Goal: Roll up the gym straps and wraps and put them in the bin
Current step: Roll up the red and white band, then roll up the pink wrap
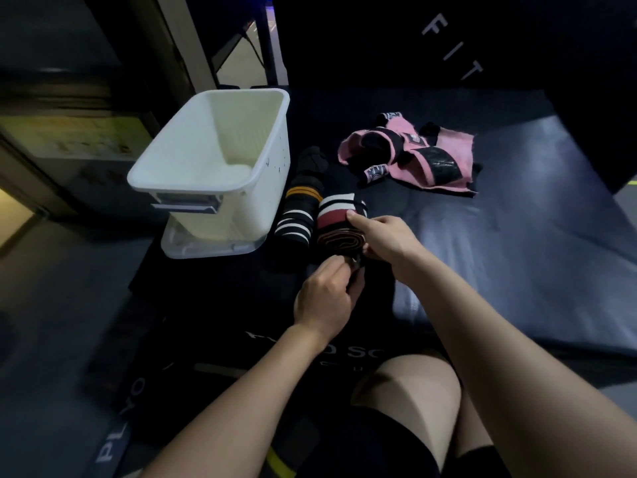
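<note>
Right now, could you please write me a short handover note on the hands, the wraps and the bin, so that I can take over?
Left hand: pinching the loose dark tail of the red-striped wrap.
Right hand: gripping that wrap's roll, thumb on top.
White bin: stands left of the wraps on the dark mat; nothing visible inside.
Black wrap with white and orange stripes: lies between the bin and the red-striped one; it looks rolled.
Pink and black straps: an unrolled heap further back.
Done: nothing binned yet.
Left: finish this roll, roll the pink heap, put all in the bin.
</note>
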